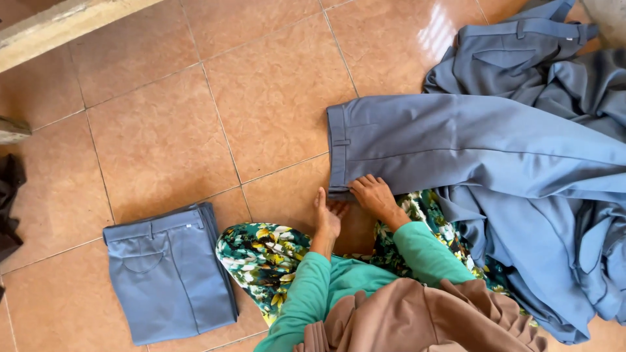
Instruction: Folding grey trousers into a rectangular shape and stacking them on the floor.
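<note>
Both hands, left hand (328,216) flat with fingers together and right hand (373,194) spread wide, should press the trousers (456,140) waistband square on the floor (163,130) before folding.

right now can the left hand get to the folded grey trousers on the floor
Probably yes. The left hand rests on bare tile, and the folded trousers lie on that same side, with only the floral-clad knee between.

folded trousers (171,270), tiled floor (195,117), perhaps dark cloth (9,205)
</note>
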